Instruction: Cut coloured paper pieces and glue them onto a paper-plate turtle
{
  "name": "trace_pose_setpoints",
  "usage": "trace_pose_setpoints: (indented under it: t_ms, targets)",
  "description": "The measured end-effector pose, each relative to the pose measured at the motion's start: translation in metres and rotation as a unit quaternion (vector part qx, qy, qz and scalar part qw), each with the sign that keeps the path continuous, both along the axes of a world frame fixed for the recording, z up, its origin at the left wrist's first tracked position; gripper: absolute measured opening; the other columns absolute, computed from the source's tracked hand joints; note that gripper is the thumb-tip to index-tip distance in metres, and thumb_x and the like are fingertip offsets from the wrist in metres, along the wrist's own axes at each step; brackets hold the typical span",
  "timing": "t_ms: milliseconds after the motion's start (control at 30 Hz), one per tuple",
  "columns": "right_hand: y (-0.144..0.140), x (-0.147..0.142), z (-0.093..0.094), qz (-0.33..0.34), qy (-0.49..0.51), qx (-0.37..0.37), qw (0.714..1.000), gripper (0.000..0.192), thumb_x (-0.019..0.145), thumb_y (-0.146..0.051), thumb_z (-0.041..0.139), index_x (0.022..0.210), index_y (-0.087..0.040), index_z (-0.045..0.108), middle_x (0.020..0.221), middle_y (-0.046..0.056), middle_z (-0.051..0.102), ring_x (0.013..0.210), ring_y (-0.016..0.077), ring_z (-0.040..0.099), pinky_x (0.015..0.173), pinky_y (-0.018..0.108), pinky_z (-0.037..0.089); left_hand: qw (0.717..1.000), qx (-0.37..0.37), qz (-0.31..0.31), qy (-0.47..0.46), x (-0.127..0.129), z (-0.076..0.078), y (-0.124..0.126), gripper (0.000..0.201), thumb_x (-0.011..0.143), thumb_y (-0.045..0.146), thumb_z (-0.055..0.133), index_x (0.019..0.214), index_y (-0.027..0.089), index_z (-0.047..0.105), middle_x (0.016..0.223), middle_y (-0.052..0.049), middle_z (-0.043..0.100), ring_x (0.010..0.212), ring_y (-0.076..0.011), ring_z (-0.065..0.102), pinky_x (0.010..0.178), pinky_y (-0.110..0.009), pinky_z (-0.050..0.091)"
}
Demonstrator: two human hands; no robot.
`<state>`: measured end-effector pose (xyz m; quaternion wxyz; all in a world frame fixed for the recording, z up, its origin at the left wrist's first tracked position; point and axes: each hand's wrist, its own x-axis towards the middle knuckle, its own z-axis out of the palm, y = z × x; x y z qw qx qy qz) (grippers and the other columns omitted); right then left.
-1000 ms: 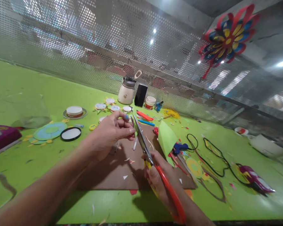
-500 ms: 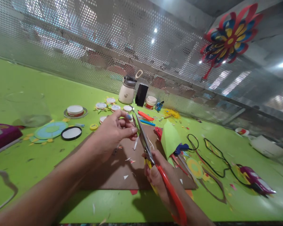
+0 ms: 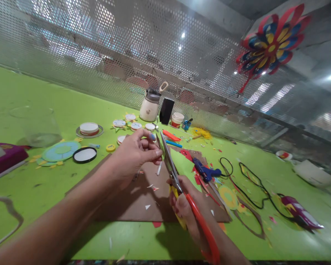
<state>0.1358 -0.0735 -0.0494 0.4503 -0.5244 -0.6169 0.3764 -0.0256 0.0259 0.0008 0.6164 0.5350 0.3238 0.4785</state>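
Note:
My right hand (image 3: 186,202) grips a pair of scissors (image 3: 169,162) with red and yellow handles. Their blades point away from me and stand slightly apart. Just left of the blades, thumb and fingers of my left hand (image 3: 143,149) are pinched together on a small green paper piece (image 3: 162,151), mostly hidden by the fingers and blade. Behind the scissors a larger light green paper sheet (image 3: 182,163) lies on the brown board (image 3: 121,206). A blue glue gun (image 3: 205,170) rests right of that sheet.
Paper scraps litter the board and green table (image 3: 93,239). Left are a black-rimmed disc (image 3: 84,155) and a blue paper flower (image 3: 61,152). Behind stand a cream jug (image 3: 149,108), a dark phone-like slab (image 3: 167,111) and a white-lidded tub (image 3: 177,119). Black cord (image 3: 253,180) loops at right.
The larger green sheet, raised beside the scissors before, has dropped leftward and lies lower behind them, uncovering the glue gun. Both hands have hardly moved.

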Motion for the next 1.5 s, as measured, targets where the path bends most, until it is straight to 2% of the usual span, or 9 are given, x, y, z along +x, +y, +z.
trace_pose_setpoints:
  t_ms: [133, 300, 467, 700, 900, 1067, 1233, 1400, 1500]
  targets:
    - [0.002, 0.003, -0.004, 0.032, -0.001, -0.022, 0.999, 0.056, 0.082, -0.069, 0.044, 0.108, -0.021, 0.052, 0.065, -0.002, 0.047, 0.051, 0.0093, 0.038, 0.042, 0.021, 0.028, 1.0, -0.006, 0.003, -0.005, 0.0, 0.001, -0.001, 0.038, 0.061, 0.016, 0.076, 0.083, 0.018, 0.044, 0.06, 0.006, 0.061, 0.054, -0.0107, 0.06, 0.058, -0.025, 0.049]
    - [0.003, 0.004, -0.01, 0.039, 0.006, -0.025, 0.999, 0.056, 0.081, -0.069, 0.044, 0.109, -0.021, 0.051, 0.065, -0.002, 0.045, 0.05, 0.0087, 0.035, 0.042, 0.021, 0.026, 1.0, -0.01, -0.007, -0.011, -0.002, 0.0, 0.001, 0.036, 0.062, 0.017, 0.076, 0.082, 0.018, 0.046, 0.062, 0.006, 0.061, 0.054, -0.0107, 0.06, 0.057, -0.025, 0.05]
    - [0.003, 0.004, -0.011, 0.013, 0.0, -0.014, 1.0, 0.054, 0.083, -0.068, 0.045, 0.109, -0.021, 0.052, 0.067, -0.001, 0.045, 0.052, 0.0096, 0.04, 0.043, 0.02, 0.03, 1.0, -0.028, -0.009, -0.004, -0.002, 0.001, 0.0, 0.033, 0.061, 0.018, 0.077, 0.081, 0.016, 0.051, 0.06, 0.005, 0.062, 0.053, -0.0103, 0.06, 0.055, -0.023, 0.049]
    - [0.003, 0.003, -0.007, 0.042, 0.015, -0.025, 0.999, 0.045, 0.085, -0.063, 0.044, 0.102, -0.021, 0.05, 0.064, -0.004, 0.043, 0.048, 0.008, 0.031, 0.042, 0.021, 0.024, 0.997, -0.072, -0.012, -0.006, 0.002, 0.003, -0.002, 0.019, 0.065, 0.022, 0.073, 0.072, 0.014, 0.057, 0.059, 0.002, 0.061, 0.053, -0.0099, 0.058, 0.056, -0.023, 0.047]
    - [0.002, 0.001, -0.003, -0.009, -0.061, 0.035, 0.997, 0.043, 0.087, -0.058, 0.044, 0.105, -0.019, 0.053, 0.066, -0.002, 0.048, 0.053, 0.0103, 0.039, 0.046, 0.022, 0.03, 0.997, -0.028, -0.002, 0.068, 0.004, 0.003, -0.006, 0.016, 0.071, 0.026, 0.067, 0.065, 0.015, 0.058, 0.057, 0.001, 0.058, 0.054, -0.0096, 0.053, 0.054, -0.021, 0.041]
    - [0.001, -0.002, 0.002, -0.017, -0.072, 0.028, 0.997, 0.043, 0.087, -0.058, 0.043, 0.102, -0.019, 0.054, 0.07, -0.001, 0.049, 0.053, 0.01, 0.038, 0.046, 0.022, 0.029, 0.995, 0.024, 0.014, 0.096, 0.004, 0.001, -0.006, 0.018, 0.073, 0.028, 0.065, 0.064, 0.015, 0.057, 0.057, 0.002, 0.057, 0.054, -0.0098, 0.05, 0.055, -0.023, 0.04]
    - [0.0, -0.001, 0.003, -0.027, -0.094, 0.029, 0.995, 0.045, 0.087, -0.057, 0.045, 0.104, -0.017, 0.056, 0.063, -0.004, 0.045, 0.05, 0.009, 0.035, 0.047, 0.022, 0.027, 0.992, 0.051, 0.011, 0.112, 0.004, -0.002, -0.003, 0.017, 0.076, 0.028, 0.061, 0.067, 0.016, 0.055, 0.058, 0.002, 0.058, 0.055, -0.0109, 0.051, 0.056, -0.024, 0.041]
    - [0.0, 0.002, -0.002, -0.043, -0.108, 0.004, 0.993, 0.05, 0.086, -0.061, 0.042, 0.11, -0.019, 0.055, 0.069, 0.0, 0.055, 0.054, 0.0119, 0.048, 0.047, 0.023, 0.033, 0.99, 0.066, 0.019, 0.121, 0.005, 0.0, -0.005, 0.016, 0.077, 0.026, 0.06, 0.065, 0.017, 0.055, 0.058, 0.003, 0.057, 0.055, -0.0111, 0.052, 0.057, -0.024, 0.042]
    - [0.002, 0.003, -0.006, -0.037, -0.086, 0.0, 0.996, 0.053, 0.085, -0.063, 0.041, 0.112, -0.02, 0.055, 0.073, 0.001, 0.056, 0.056, 0.0129, 0.049, 0.047, 0.023, 0.034, 0.992, 0.055, 0.023, 0.109, 0.006, 0.002, -0.007, 0.015, 0.076, 0.024, 0.06, 0.064, 0.017, 0.055, 0.057, 0.004, 0.055, 0.053, -0.0105, 0.051, 0.056, -0.023, 0.042]
